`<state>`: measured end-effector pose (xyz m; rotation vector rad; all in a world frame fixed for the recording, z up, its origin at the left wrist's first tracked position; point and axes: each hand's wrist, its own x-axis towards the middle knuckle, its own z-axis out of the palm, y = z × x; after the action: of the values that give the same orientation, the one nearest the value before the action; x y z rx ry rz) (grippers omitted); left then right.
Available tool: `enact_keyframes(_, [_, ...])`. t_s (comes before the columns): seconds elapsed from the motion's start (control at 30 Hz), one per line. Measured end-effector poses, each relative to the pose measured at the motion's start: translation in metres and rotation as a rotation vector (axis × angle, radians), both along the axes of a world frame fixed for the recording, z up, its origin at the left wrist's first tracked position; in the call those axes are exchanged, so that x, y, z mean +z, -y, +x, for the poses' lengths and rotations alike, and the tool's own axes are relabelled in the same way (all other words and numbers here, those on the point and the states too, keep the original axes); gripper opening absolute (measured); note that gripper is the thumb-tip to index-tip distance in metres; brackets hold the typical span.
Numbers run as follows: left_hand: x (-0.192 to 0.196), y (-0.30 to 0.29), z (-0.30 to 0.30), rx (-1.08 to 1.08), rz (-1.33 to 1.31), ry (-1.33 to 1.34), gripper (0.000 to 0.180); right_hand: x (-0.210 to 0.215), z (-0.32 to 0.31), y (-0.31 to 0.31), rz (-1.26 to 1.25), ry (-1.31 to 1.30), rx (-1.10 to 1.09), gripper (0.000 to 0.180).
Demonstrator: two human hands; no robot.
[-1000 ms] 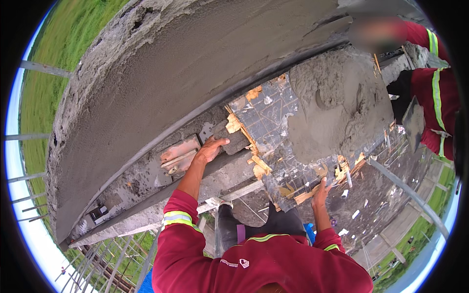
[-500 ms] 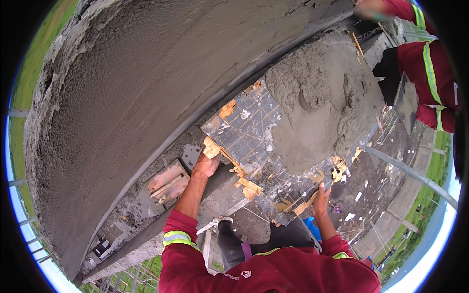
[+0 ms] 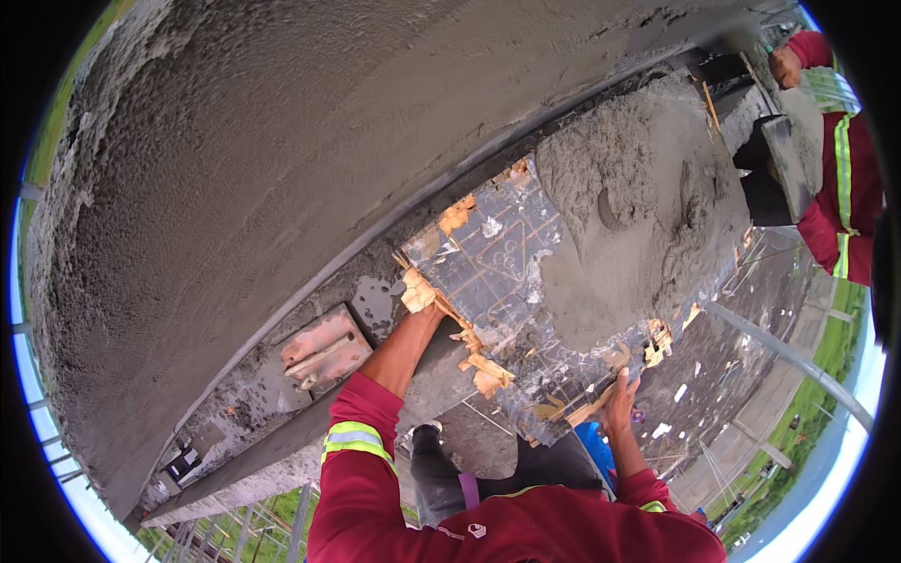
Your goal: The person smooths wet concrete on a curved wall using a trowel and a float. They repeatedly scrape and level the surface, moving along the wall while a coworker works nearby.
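Observation:
A worn dark board [image 3: 507, 253] with splintered edges lies tilted across the middle, with a heap of wet grey mortar [image 3: 648, 216] on its far right part. My left hand [image 3: 427, 321] is at the board's left edge, its fingers hidden beneath the broken wood. At the near right edge my right hand [image 3: 619, 405] grips the board, thumb on top and the other fingers partly out of sight. On the right, a co-worker's hand [image 3: 786, 68] is close to the freshly plastered wall. A flat plastering board [image 3: 788, 169] stands tilted by that person.
The curved plastered wall [image 3: 282, 141] fills the upper left. On the ledge below it sits a reddish block-like piece [image 3: 328, 347]. A metal pole [image 3: 798, 347] slants out at the right. Lower ground with scattered debris shows beyond the board.
The mortar board has shifted slightly right relative to the ledge. My left hand has moved right, further under its edge. The co-worker's hand and plastering board have shifted as well.

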<state>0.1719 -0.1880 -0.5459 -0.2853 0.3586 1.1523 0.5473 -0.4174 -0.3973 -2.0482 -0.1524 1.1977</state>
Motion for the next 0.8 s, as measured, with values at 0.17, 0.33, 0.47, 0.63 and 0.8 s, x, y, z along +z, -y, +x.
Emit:
enact_keyframes(0.17, [-0.007,-0.002,0.001,0.005,-0.001,0.003,0.033,-0.002,0.004,0.005,0.068,-0.023,0.021,0.098])
enact_keyframes(0.33, [-0.027,0.0,-0.01,-0.019,-0.014,-0.031,0.035,0.0,0.005,0.006,0.095,-0.01,0.023,0.092])
enact_keyframes(0.47, [-0.033,0.011,-0.03,-0.086,-0.033,-0.116,0.036,0.002,0.004,0.007,0.079,0.017,-0.012,0.083])
enact_keyframes(0.63, [0.04,0.044,-0.061,-0.009,-0.114,-0.637,0.037,-0.004,0.049,-0.013,0.359,-0.213,-0.145,0.067])
enact_keyframes(0.8, [0.122,0.043,-0.048,-0.017,0.013,-0.936,0.027,-0.029,0.135,-0.093,0.433,-0.167,-0.327,0.078])
